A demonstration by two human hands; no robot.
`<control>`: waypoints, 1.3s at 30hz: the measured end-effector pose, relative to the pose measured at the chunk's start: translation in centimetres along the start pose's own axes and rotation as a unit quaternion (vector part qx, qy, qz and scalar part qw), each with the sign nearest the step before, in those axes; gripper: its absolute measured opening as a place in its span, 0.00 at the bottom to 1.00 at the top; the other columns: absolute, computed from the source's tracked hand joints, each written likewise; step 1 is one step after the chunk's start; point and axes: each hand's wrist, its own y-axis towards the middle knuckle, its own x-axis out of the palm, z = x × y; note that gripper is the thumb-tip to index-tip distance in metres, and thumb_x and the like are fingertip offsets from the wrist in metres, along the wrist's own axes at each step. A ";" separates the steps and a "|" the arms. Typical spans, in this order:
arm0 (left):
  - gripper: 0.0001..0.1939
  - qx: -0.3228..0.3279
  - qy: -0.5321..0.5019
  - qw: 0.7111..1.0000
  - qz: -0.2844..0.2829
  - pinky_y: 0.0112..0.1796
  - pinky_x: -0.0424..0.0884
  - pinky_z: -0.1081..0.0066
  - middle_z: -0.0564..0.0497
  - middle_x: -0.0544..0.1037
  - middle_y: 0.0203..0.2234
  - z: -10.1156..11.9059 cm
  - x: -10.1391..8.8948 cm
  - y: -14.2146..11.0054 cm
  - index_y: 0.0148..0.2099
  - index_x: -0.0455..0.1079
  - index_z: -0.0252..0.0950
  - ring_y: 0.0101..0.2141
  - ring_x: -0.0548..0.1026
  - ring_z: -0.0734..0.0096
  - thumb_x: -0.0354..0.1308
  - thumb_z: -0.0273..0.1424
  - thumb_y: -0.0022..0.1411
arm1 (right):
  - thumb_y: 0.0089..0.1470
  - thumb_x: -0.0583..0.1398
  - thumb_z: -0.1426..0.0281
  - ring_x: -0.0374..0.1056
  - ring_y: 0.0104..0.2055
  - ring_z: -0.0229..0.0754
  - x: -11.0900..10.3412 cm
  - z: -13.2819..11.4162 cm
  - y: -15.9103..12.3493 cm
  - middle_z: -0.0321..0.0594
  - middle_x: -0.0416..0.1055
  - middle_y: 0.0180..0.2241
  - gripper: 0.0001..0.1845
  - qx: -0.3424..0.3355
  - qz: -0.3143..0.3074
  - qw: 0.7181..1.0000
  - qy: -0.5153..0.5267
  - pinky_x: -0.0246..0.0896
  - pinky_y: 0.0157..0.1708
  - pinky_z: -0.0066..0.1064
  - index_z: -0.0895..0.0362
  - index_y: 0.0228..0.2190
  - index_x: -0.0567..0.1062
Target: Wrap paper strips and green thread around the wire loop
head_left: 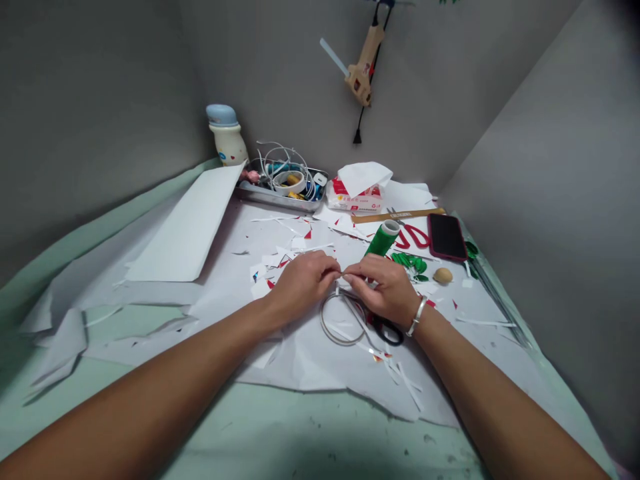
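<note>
A thin white strip [341, 274] sits between the two hands, its end pinched by the fingertips of the left hand [303, 285] and the right hand [380, 288], which press toward each other with their fingers curled. Just below the hands lies a thin pale loop [322, 319], with strips running from it toward the fingers, though where they join is hidden. Much cutting appears done: white and red paper scraps [270, 263] litter the backing sheet [320, 370] around the hands, and more strips lie nearer the body. Black-handled scissors [387, 331] rest just under the right hand. Beyond that hand are a green spool [381, 239], green cutouts [409, 262] and red cutouts [413, 236]. Ahead of the left hand, a large white sheet [185, 223] lies uncut, as far as the view shows, and a metal tray [280, 202] of cables and tape stands farther off. Which pieces remain to be worked cannot be told.
</note>
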 end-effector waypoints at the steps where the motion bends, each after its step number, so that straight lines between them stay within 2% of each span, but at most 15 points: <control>1: 0.08 0.020 0.002 1.000 -0.018 0.38 0.65 0.67 0.50 0.76 0.31 0.1 0.0 -0.1 0.36 0.74 0.37 0.35 0.72 0.67 0.53 0.26 0.61 | 0.57 0.58 0.71 0.66 0.30 0.39 -0.1 0.2 0.0 0.39 0.75 0.27 0.08 0.011 0.015 1.000 -0.002 0.61 0.34 0.31 0.56 0.31 0.77; 3: 0.07 0.057 -0.015 0.997 -0.048 0.38 0.65 0.68 0.51 0.75 0.30 0.3 0.0 -0.2 0.37 0.74 0.38 0.34 0.72 0.68 0.53 0.27 0.61 | 0.58 0.57 0.71 0.67 0.30 0.39 -0.3 0.9 0.1 0.38 0.74 0.27 0.08 0.044 0.034 0.998 0.007 0.61 0.34 0.31 0.55 0.30 0.77; 5: 0.07 0.065 -0.055 0.995 -0.053 0.39 0.66 0.69 0.51 0.75 0.31 0.5 -0.1 -0.2 0.37 0.74 0.38 0.35 0.72 0.70 0.53 0.28 0.62 | 0.58 0.57 0.71 0.68 0.31 0.39 -0.2 1.7 0.0 0.38 0.75 0.28 0.09 0.074 0.031 0.996 0.029 0.61 0.33 0.30 0.55 0.30 0.77; 8: 0.07 0.028 -0.116 0.993 0.004 0.39 0.67 0.70 0.51 0.76 0.33 0.6 -0.4 -0.1 0.37 0.73 0.37 0.36 0.73 0.70 0.53 0.29 0.63 | 0.58 0.57 0.70 0.69 0.32 0.38 0.2 2.0 -0.2 0.38 0.75 0.29 0.08 0.082 -0.009 0.995 0.053 0.62 0.33 0.29 0.55 0.32 0.78; 10: 0.07 -0.004 -0.123 0.991 0.056 0.39 0.67 0.69 0.51 0.76 0.34 0.4 -0.5 0.1 0.37 0.72 0.36 0.36 0.73 0.70 0.53 0.30 0.62 | 0.57 0.58 0.71 0.69 0.31 0.38 0.4 1.5 -0.2 0.38 0.75 0.28 0.08 0.051 -0.044 0.996 0.054 0.62 0.33 0.29 0.55 0.33 0.78; 12: 0.07 -0.024 -0.095 0.992 0.075 0.38 0.67 0.69 0.50 0.76 0.33 0.1 -0.4 0.2 0.36 0.72 0.36 0.36 0.72 0.69 0.53 0.30 0.62 | 0.57 0.58 0.71 0.68 0.32 0.39 0.3 0.6 -0.2 0.38 0.75 0.28 0.08 0.012 -0.056 0.997 0.044 0.62 0.34 0.30 0.55 0.33 0.78; 16: 0.07 0.011 -0.023 1.000 0.011 0.38 0.65 0.68 0.51 0.75 0.31 0.0 0.0 0.0 0.35 0.73 0.36 0.34 0.71 0.68 0.53 0.26 0.61 | 0.58 0.57 0.71 0.65 0.30 0.39 -0.2 0.0 0.1 0.39 0.74 0.27 0.09 0.006 0.011 1.000 0.006 0.60 0.34 0.32 0.55 0.32 0.78; 20: 0.08 0.047 -0.081 0.995 -0.034 0.37 0.66 0.70 0.52 0.75 0.31 0.7 -0.1 -0.2 0.36 0.73 0.37 0.34 0.72 0.70 0.53 0.25 0.60 | 0.58 0.57 0.70 0.65 0.29 0.39 -0.3 1.4 0.1 0.38 0.73 0.25 0.09 0.054 0.033 0.998 0.013 0.60 0.33 0.32 0.55 0.30 0.78; 24: 0.07 0.003 -0.154 0.988 0.016 0.39 0.68 0.70 0.51 0.77 0.33 0.8 -0.4 -0.1 0.36 0.73 0.37 0.36 0.73 0.70 0.53 0.29 0.61 | 0.57 0.58 0.71 0.66 0.30 0.39 0.3 1.8 -0.1 0.38 0.74 0.26 0.08 0.054 -0.021 0.998 0.041 0.61 0.33 0.31 0.55 0.32 0.78; 27: 0.07 -0.037 -0.122 0.990 0.066 0.38 0.68 0.69 0.50 0.77 0.33 0.4 -0.4 0.1 0.36 0.72 0.36 0.36 0.73 0.68 0.53 0.30 0.61 | 0.57 0.58 0.71 0.65 0.30 0.39 0.3 0.7 -0.2 0.37 0.74 0.26 0.07 0.005 -0.055 0.998 0.034 0.61 0.34 0.31 0.55 0.32 0.78; 29: 0.07 -0.040 -0.077 0.994 0.058 0.38 0.67 0.68 0.50 0.76 0.33 0.1 -0.2 0.1 0.36 0.72 0.36 0.36 0.72 0.67 0.52 0.29 0.61 | 0.57 0.58 0.72 0.65 0.30 0.39 0.1 0.0 -0.1 0.38 0.74 0.26 0.07 -0.010 -0.038 0.999 0.024 0.61 0.34 0.31 0.55 0.33 0.78; 31: 0.07 -0.021 -0.045 0.998 0.024 0.38 0.66 0.67 0.50 0.76 0.32 0.2 -0.1 0.1 0.35 0.73 0.36 0.35 0.72 0.67 0.52 0.27 0.60 | 0.57 0.58 0.72 0.64 0.29 0.38 -0.3 -0.1 0.0 0.38 0.74 0.26 0.07 -0.006 -0.004 1.000 0.013 0.60 0.33 0.31 0.56 0.32 0.78; 35: 0.07 0.029 -0.086 0.995 -0.037 0.37 0.66 0.69 0.52 0.75 0.31 0.8 -0.2 -0.2 0.35 0.73 0.37 0.34 0.72 0.70 0.53 0.26 0.60 | 0.58 0.58 0.70 0.64 0.29 0.39 -0.6 1.2 0.1 0.37 0.73 0.26 0.08 0.042 0.024 0.999 0.002 0.59 0.34 0.32 0.55 0.31 0.78; 37: 0.07 0.025 -0.134 0.990 -0.026 0.38 0.67 0.70 0.52 0.76 0.33 1.0 -0.3 -0.2 0.36 0.73 0.37 0.34 0.73 0.71 0.53 0.27 0.61 | 0.58 0.58 0.70 0.65 0.30 0.39 -0.3 1.9 0.0 0.38 0.74 0.27 0.08 0.063 0.010 0.998 0.013 0.59 0.33 0.32 0.54 0.31 0.78; 39: 0.07 -0.003 -0.159 0.987 0.014 0.38 0.68 0.70 0.51 0.77 0.34 1.0 -0.5 -0.1 0.36 0.73 0.36 0.36 0.73 0.70 0.53 0.30 0.61 | 0.57 0.58 0.71 0.66 0.31 0.39 0.0 2.0 -0.1 0.38 0.75 0.28 0.08 0.057 -0.023 0.998 0.026 0.60 0.33 0.31 0.54 0.31 0.78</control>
